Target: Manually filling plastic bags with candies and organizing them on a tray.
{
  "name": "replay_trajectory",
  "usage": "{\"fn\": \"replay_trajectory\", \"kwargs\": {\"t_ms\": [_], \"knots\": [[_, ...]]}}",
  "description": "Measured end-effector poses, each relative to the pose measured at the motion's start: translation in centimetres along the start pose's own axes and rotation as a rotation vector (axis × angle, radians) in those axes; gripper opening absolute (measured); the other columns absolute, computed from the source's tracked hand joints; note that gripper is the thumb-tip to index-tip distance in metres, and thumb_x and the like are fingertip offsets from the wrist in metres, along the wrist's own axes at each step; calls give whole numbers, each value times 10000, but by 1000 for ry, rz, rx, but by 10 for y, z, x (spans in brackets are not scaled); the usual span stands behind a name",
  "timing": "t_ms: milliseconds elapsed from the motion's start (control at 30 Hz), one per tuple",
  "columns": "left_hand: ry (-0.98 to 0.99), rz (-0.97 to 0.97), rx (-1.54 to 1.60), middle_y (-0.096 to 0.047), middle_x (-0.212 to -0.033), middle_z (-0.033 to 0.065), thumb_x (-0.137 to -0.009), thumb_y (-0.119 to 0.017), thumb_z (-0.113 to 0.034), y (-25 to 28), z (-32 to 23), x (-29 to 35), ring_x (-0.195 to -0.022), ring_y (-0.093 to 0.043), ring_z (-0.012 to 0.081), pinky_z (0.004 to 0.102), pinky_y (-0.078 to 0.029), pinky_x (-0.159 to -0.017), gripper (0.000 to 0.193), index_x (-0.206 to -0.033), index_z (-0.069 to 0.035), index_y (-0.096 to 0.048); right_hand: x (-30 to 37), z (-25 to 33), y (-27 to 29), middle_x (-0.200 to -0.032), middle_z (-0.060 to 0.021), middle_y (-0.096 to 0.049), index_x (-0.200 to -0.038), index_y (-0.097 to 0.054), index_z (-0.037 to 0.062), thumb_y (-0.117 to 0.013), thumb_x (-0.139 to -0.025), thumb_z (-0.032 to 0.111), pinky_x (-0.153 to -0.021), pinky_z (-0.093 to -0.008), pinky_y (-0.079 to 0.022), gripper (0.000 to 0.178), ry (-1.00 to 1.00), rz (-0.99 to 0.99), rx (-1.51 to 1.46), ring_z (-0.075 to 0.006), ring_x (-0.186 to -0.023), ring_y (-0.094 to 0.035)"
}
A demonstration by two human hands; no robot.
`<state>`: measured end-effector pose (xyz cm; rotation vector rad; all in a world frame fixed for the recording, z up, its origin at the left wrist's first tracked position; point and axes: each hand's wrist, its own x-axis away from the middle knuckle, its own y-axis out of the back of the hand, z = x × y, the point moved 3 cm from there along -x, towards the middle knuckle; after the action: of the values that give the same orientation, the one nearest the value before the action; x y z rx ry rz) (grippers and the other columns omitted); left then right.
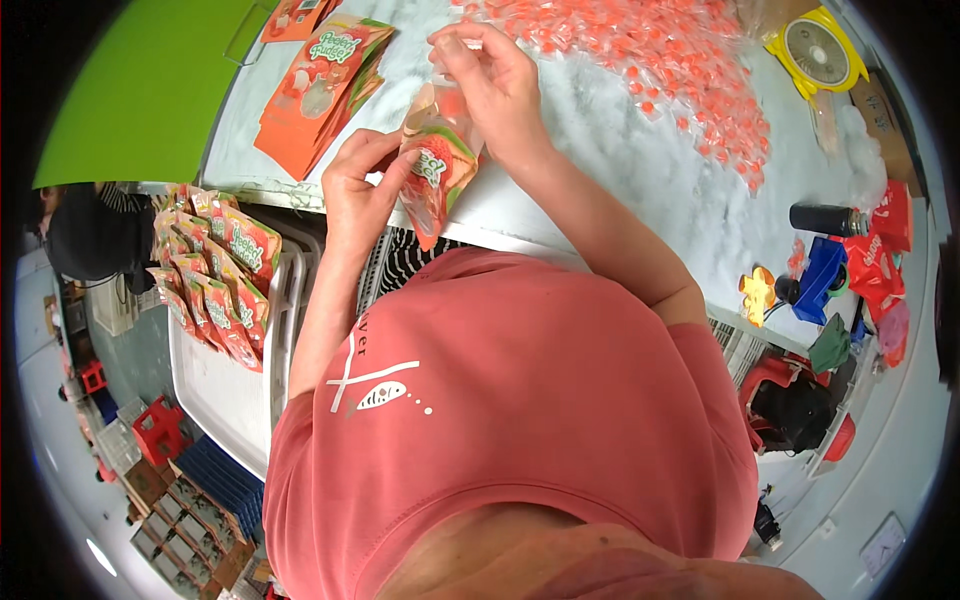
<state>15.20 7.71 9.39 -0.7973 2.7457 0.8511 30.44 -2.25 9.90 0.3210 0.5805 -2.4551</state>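
A red and green printed candy pouch (452, 168) is upright at the table's near edge, its top mouth spread apart. My left hand (362, 190) pinches it by its left side between thumb and fingers. Over the mouth is my right hand (497, 98), its fingers bent and drawn together. Beneath those fingers a clear, reddish bit shows, but I cannot tell whether it is a wrapped candy or part of the pouch. Left of the pouch lies a stack of flat pouches (312, 95). A wide heap of red candies in clear wrappers (640, 50) covers the far table.
Filled pouches (215, 270) stand in rows on a white tray (215, 390) at my left. A yellow fan (818, 52) sits at the far right. Nearer are a black cylinder (828, 219), a blue tape dispenser (822, 280) and a red bag (875, 270). A green panel (130, 90) rises at left.
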Motion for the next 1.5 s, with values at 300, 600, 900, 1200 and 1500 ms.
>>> {"fn": "replay_trajectory", "kwargs": {"t_ms": [300,600,900,1200,1500], "knots": [[8,3,30,-644,-862,64,-838,-752,-18,-5,5,-3,-756,-636,116,240,-516,-687,225,-1061,1,-728,25,3,14,-1113,-74,-648,-1115,-640,-9,-483,-1035,180,-922,-289,-473,258,211,265,285,-149,-1027,-599],[-8,-167,84,-631,-971,58,-843,-740,24,35,26,9,-875,-631,106,225,-548,-733,149,-991,14,-720,28,-50,74,-1273,-136,-577,-1309,-580,103,-600,-958,253,-1032,-406,-430,382,241,165,796,-306,-1196,-566],[22,-238,94,-633,-963,57,-835,-752,18,43,29,31,-848,-632,102,225,-554,-713,146,-975,16,-713,52,-111,61,-1145,-66,-604,-1042,-666,166,-725,-837,300,-725,-376,-506,252,458,514,1334,-259,-953,-610],[-45,-137,-19,-641,-863,63,-835,-750,-1,18,9,21,-742,-636,115,239,-523,-669,220,-1054,-2,-728,13,-55,60,-753,33,-517,-855,-608,88,-658,-958,255,-462,-232,-303,203,-489,-189,-62,-57,-606,-451],[-101,-78,-36,-625,-816,55,-836,-748,-23,-16,1,2,-673,-608,112,243,-495,-629,229,-1065,-16,-733,-2,17,6,-815,-7,-578,-928,-626,27,-525,-1029,368,-670,-244,-427,370,-77,54,145,-84,-745,-513]]}}
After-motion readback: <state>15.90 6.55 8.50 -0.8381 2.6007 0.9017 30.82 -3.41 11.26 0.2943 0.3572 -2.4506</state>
